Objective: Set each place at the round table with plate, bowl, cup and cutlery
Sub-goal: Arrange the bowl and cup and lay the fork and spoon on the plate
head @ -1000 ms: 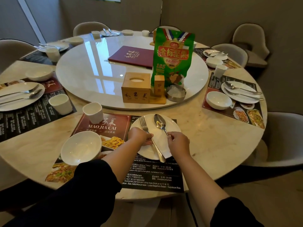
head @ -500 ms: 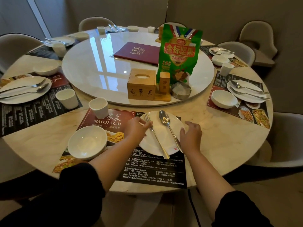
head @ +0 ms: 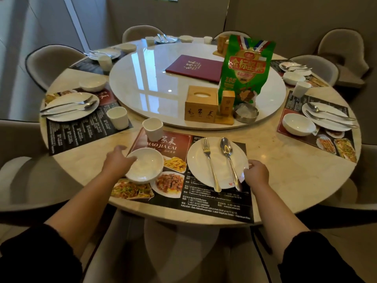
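Now, from the head view, the near place on the round marble bench (head: 285, 170) looks almost laid. The left hand (head: 117, 160) is spread wide and holds nothing, its fingertips touching the left rim of the small white round bowl (head: 145, 166), which lies just to its right on the printed menu placemat (head: 214, 203) at the bench's near edge. The right hand (head: 256, 174) curls its fingers onto the near-right rim of the white round plate (head: 195, 160), which lies directly to its left.

On the plate, the steel fork (head: 210, 164) and steel spoon (head: 228, 158) lie side by side. Their long axes run from near edge to bench centre, heads pointing away from the person and handles overhanging the near rim, slanting slightly right. The white handleless cup (head: 153, 129) stands upright beyond the bowl.

Any straightening of the bowl falls to the left hand, which is nearer.
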A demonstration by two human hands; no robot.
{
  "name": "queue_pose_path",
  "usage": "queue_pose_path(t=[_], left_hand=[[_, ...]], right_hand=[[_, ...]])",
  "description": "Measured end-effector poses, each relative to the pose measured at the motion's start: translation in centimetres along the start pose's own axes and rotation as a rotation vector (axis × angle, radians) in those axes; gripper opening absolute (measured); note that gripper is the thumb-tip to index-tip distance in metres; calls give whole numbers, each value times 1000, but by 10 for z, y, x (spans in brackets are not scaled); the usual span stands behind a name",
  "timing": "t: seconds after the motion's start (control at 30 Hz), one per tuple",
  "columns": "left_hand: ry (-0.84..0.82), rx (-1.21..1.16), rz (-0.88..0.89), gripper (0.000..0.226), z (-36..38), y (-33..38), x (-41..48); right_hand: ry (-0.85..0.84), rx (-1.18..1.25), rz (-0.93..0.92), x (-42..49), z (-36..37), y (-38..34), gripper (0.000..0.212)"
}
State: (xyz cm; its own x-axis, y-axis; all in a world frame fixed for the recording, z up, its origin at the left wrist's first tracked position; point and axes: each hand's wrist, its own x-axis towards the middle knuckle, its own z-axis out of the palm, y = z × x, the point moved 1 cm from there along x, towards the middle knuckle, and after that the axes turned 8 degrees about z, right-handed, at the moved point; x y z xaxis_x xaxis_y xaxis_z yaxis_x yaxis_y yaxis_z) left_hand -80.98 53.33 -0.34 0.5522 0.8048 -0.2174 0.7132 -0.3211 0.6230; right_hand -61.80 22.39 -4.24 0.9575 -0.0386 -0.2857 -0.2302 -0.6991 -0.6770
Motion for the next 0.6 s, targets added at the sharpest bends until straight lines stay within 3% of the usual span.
queue_pose_path(t=[0.13, 0.27, 0.6], left_hand=[[-132, -212, -122, 46, 0, -17, -1], [-214, -409, -191, 51, 1, -28, 0], [-133, -686, -176, 47, -23, -54, 9]], right_hand=[[31, 12, 32, -18, 7, 0, 38], [48, 64, 54, -38, 15, 0, 36], [42, 229, 137, -88, 46, -9, 31]])
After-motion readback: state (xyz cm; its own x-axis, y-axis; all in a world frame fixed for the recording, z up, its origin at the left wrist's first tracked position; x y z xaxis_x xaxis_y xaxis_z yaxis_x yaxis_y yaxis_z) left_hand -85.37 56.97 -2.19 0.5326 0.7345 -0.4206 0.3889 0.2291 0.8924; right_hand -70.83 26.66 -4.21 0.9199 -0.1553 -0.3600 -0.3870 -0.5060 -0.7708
